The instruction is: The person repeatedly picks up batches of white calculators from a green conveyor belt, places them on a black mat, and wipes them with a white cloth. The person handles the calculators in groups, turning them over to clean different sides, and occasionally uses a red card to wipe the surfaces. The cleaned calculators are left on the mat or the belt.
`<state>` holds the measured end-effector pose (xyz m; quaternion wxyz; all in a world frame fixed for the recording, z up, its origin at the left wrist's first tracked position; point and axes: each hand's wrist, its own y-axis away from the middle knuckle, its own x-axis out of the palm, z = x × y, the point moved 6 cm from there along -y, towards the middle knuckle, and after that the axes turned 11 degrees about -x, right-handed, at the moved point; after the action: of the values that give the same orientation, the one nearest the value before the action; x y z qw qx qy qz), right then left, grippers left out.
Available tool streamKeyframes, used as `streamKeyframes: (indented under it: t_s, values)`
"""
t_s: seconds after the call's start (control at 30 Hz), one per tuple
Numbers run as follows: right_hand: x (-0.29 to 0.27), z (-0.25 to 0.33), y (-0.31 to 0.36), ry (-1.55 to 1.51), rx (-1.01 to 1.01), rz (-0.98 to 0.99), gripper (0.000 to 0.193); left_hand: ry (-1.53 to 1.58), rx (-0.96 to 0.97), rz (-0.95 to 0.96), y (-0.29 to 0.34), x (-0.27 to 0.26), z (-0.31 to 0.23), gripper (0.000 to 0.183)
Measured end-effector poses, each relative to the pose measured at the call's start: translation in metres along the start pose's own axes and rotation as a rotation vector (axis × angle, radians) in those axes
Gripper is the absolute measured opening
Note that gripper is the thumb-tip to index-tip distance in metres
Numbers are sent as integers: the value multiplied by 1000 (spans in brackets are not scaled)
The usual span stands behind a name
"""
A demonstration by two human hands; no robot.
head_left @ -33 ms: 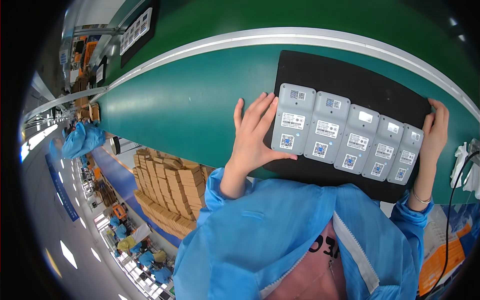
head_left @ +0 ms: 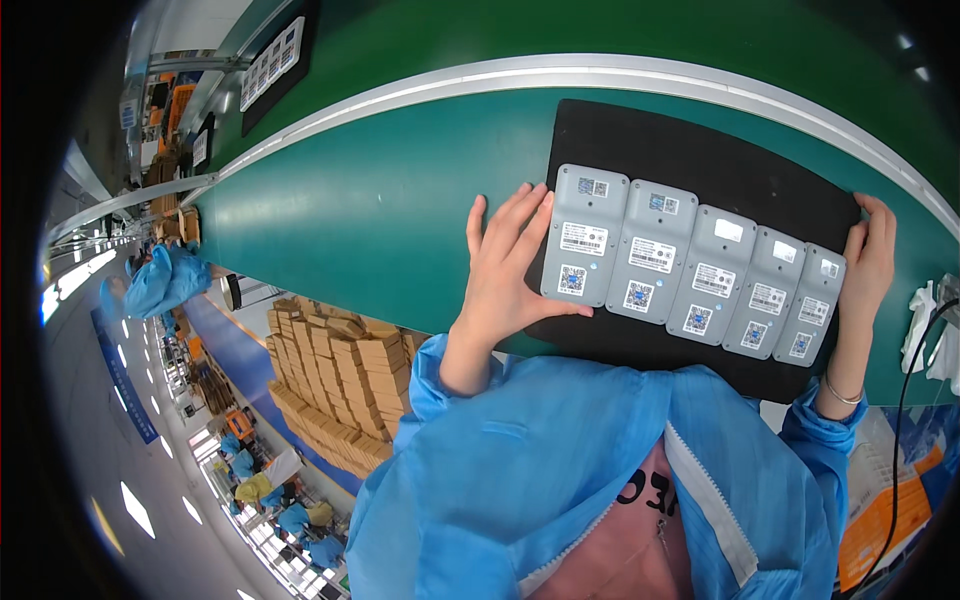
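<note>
Nearest the viewer, blue smock sleeves (head_left: 560, 450) lead up to both hands, set well apart at opposite ends of a row of five grey devices (head_left: 695, 265). The left hand (head_left: 510, 270) lies spread and flat, fingers against the end unit at 9 o'clock of the row, thumb tucked under its lower edge; the right hand (head_left: 868, 262) curls over the end unit at 3 o'clock. Pressing inward from both ends likely keeps the units touching side by side, label faces up. The row rests on a black mat (head_left: 690, 140), which lies on the green conveyor belt (head_left: 370, 200). Beyond, toward 12 o'clock, runs the belt's pale metal rim (head_left: 560, 72). Stacked cardboard boxes (head_left: 340, 390) stand at 8 o'clock.
</note>
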<state>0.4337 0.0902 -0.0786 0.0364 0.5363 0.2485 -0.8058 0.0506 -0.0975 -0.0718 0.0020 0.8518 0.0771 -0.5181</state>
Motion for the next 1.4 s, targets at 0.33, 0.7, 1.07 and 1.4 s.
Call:
streamKeyframes:
  t_s: [0.33, 0.7, 1.07, 1.4]
  values:
    - [-30, 1, 0, -64, -73, -265, 36, -60, 26, 1, 2, 1, -1, 126]
    - [-27, -15, 11, 216, -45, -128, 48, -70, 54, -10, 4, 7, 2, 126]
    - [-58, 49, 51, -586, -187, 198, 55, -140, 112, 122, 0, 7, -16, 105]
    - [-57, 69, 92, -661, -203, 382, 80, 135, 105, 159, -5, 10, -19, 110]
